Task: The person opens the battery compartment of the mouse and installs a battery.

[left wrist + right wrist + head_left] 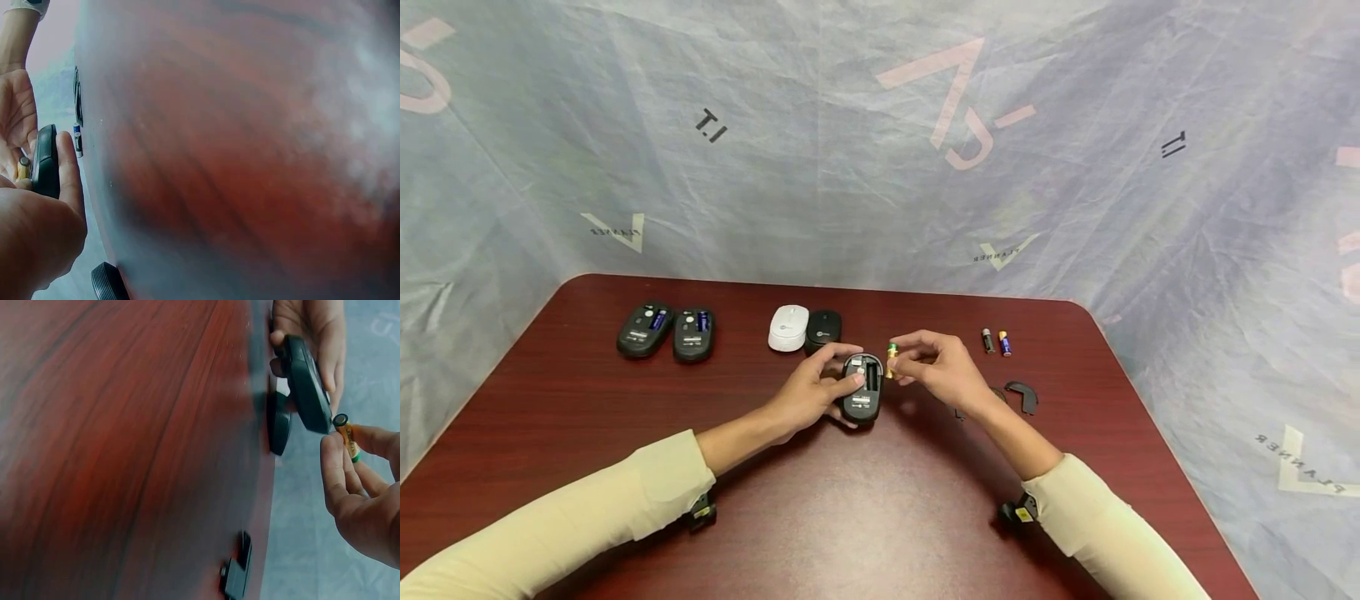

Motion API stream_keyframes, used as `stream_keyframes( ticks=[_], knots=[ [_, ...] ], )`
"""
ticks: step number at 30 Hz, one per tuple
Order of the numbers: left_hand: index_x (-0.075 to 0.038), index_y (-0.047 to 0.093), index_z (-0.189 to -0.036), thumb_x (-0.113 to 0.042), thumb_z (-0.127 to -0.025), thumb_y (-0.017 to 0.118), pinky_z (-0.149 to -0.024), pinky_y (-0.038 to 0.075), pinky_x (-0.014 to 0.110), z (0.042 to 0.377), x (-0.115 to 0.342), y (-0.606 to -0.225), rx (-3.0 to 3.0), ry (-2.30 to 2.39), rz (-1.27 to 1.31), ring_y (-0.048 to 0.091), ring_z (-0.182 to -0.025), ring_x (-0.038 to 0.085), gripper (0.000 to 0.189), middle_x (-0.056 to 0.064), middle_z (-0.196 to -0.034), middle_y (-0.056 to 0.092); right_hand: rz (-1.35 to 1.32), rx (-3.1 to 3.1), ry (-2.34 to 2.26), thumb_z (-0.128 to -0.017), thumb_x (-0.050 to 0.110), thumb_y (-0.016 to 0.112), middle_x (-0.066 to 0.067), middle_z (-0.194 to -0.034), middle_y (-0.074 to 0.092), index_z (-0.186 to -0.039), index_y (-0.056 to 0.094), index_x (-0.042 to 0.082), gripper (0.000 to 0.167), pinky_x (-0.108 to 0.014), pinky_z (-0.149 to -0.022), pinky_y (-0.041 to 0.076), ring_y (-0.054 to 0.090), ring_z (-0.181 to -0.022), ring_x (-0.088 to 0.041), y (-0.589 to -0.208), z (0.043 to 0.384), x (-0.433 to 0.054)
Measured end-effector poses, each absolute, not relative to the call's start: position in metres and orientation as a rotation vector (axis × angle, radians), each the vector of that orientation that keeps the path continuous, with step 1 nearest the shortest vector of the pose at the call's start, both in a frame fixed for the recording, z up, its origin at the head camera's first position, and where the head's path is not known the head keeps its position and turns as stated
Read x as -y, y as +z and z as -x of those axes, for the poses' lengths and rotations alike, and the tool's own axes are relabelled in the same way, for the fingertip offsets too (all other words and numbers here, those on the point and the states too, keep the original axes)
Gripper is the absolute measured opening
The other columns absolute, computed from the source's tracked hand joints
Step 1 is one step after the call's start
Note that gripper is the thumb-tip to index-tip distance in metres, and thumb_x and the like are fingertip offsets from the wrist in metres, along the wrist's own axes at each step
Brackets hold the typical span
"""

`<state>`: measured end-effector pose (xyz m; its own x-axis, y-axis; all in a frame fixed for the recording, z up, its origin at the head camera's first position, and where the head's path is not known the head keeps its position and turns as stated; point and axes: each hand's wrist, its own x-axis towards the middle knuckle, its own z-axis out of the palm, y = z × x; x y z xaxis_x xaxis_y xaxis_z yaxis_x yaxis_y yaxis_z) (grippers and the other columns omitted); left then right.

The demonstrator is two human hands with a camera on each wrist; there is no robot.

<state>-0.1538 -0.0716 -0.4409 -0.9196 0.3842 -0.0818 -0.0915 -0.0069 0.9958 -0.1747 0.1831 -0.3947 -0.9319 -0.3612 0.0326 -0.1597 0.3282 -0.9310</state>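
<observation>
My left hand grips a black computer mouse, underside up, its battery slot uncovered and dark inside. The thumb lies across the mouse's underside. Just right of the mouse, my right hand pinches a yellow and green battery between thumb and fingers. In the right wrist view the battery is close by the end of the mouse. The left wrist view shows the mouse edge-on in the fingers.
Two black mice lie underside up at left, blue batteries in them. A white mouse and a black mouse sit behind my left hand. Two batteries and a dark curved cover lie right on the red-brown table.
</observation>
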Motion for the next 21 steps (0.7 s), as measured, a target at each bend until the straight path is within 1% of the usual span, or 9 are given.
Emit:
stream_keyframes(
  ticks=[6, 11, 13, 18, 21],
  knots=[
    [-0.003, 0.044, -0.166, -0.007, -0.114, 0.065, -0.076, 0.075, 0.052, 0.154, 0.07, -0.439, -1.935, 1.985, -0.32, 0.078, -0.1, 0.024, 0.056, 0.035, -0.149, 0.059, 0.508, -2.426, -1.646, -0.104, 0.008, 0.08, -0.022, -0.112, 0.084, -0.141, 0.073, -0.003, 0.039, -0.063, -0.093, 0.071, 0.083, -0.096, -0.037, -0.394, 0.175, -0.172],
    [-0.003, 0.043, -0.166, -0.006, -0.114, 0.064, -0.077, 0.075, 0.053, 0.154, 0.07, -0.437, -1.926, 1.998, -0.326, 0.077, -0.103, 0.024, 0.056, 0.034, -0.148, 0.059, 0.545, -2.513, -1.575, -0.104, 0.014, 0.082, -0.017, -0.111, 0.085, -0.139, 0.075, 0.002, 0.038, -0.062, -0.088, 0.07, 0.081, -0.091, -0.03, -0.393, 0.176, -0.166],
    [-0.003, 0.044, -0.166, -0.005, -0.114, 0.064, -0.078, 0.075, 0.053, 0.154, 0.069, -0.435, -1.924, 2.0, -0.317, 0.077, -0.104, 0.025, 0.056, 0.034, -0.148, 0.059, 0.558, -2.552, -1.541, -0.104, 0.015, 0.083, -0.015, -0.11, 0.085, -0.137, 0.077, 0.004, 0.036, -0.057, -0.085, 0.071, 0.081, -0.091, -0.029, -0.393, 0.176, -0.164],
    [-0.005, 0.045, -0.165, -0.004, -0.115, 0.063, -0.078, 0.075, 0.054, 0.154, 0.069, -0.434, -1.922, 2.004, -0.299, 0.076, -0.106, 0.027, 0.053, 0.034, -0.148, 0.058, 0.588, -2.647, -1.444, -0.103, 0.017, 0.085, -0.011, -0.107, 0.085, -0.134, 0.079, 0.009, 0.032, -0.035, -0.08, 0.068, 0.079, -0.091, -0.023, -0.392, 0.174, -0.16],
    [-0.005, 0.045, -0.164, -0.005, -0.115, 0.063, -0.078, 0.075, 0.054, 0.155, 0.069, -0.432, -1.928, 2.005, -0.306, 0.075, -0.108, 0.028, 0.053, 0.033, -0.147, 0.059, 0.597, -2.674, -1.427, -0.101, 0.017, 0.087, -0.009, -0.106, 0.085, -0.131, 0.081, 0.01, 0.031, -0.029, -0.078, 0.066, 0.078, -0.089, -0.019, -0.392, 0.174, -0.159]
  ],
)
